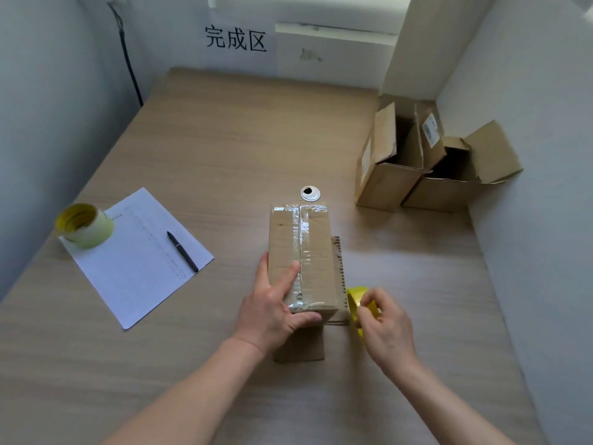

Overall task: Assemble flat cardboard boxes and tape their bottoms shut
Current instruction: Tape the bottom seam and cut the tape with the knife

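A small cardboard box [316, 252] stands bottom-up in the middle of the wooden table [224, 139]. A strip of clear tape [303, 248] runs along its centre seam and over both ends. My left hand [272, 311] grips the box's near left corner, fingers laid on top beside the tape, thumb curled round the near edge. My right hand [385, 329] holds a yellow-cored tape roll [356, 301] just right of the box's near corner, fingers pinching at the roll.
A second tape roll [85, 224] sits on a printed sheet [138, 261] at the left, with a black pen [182, 251] on it. Two open cardboard boxes [426, 165] stand at the back right by the wall. A white cable grommet [310, 193] lies behind the box.
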A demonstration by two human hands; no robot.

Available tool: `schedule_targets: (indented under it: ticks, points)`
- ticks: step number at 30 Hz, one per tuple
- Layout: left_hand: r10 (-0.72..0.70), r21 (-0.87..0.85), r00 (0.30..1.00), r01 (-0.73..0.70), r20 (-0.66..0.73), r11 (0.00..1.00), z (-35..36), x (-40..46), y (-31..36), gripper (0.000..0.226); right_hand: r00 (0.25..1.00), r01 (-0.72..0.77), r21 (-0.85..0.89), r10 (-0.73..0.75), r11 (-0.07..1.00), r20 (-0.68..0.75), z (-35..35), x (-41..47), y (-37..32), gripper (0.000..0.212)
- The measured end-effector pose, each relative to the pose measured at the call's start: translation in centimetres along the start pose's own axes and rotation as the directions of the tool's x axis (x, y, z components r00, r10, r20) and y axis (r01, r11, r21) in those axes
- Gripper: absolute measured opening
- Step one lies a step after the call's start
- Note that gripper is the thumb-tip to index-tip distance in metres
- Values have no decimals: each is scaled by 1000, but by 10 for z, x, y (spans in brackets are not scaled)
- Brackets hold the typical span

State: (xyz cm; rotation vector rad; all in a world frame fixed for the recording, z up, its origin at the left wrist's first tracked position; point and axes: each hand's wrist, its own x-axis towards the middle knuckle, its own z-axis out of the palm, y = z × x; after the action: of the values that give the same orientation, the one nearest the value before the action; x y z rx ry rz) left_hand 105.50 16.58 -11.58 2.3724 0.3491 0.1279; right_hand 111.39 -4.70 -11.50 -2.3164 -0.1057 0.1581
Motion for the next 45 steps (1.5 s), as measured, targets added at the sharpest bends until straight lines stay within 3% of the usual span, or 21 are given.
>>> schedule_targets:
  ticks: [3,6,9,19,22,25,32,34,36,38,40,42,45]
  points:
    - [11,10,1000,-11,-18,1000,1,0,0,101,993,18,-21,-15,1000,118,-9,-24,23,16]
    - [12,-4,1000,-12,-19,1000,1,0,-1,101,982,171,-88,-163,981,96,-14,-43,34,27]
    - [14,-7,1000,-15,-19,1000,1,0,-1,99,972,225,-111,-216,968,95,-15,-54,37,21]
    - [5,21,1000,-5,-27,1000,2,-1,-1,99,998,69,46,-69,997,-2,-16,-70,23,12]
    - [4,5,999,-4,-33,1000,3,-1,0,98,980,187,-84,-180,979,80,-21,-81,30,21]
    - [2,11,1000,-2,-31,1000,3,-1,0,98,912,406,-271,-370,873,175,-19,-94,49,42]
    - [-14,23,1000,14,-19,1000,2,-1,0,99,917,393,-374,-327,840,229,-4,-119,85,49]
    - [-14,21,1000,14,-22,1000,3,-1,1,99,921,391,-373,-360,842,152,-9,-111,70,40]
    - [-14,26,999,15,-35,1000,4,-1,1,99,946,299,-291,-322,909,-34,-10,-90,36,39]
    - [-10,26,999,11,-37,1000,5,-2,2,100,965,213,-78,-223,974,-142,2,-61,-8,45]
    - [-9,8,999,9,-35,1000,6,-2,4,100,988,141,104,-133,985,-81,23,-29,-45,54]
    - [-33,-20,999,32,-40,999,5,-3,7,97,997,73,178,-77,981,14,46,-5,-66,54]
    - [-43,-2,997,43,-59,999,3,0,7,94,999,35,257,-32,966,-16,64,6,-62,44]
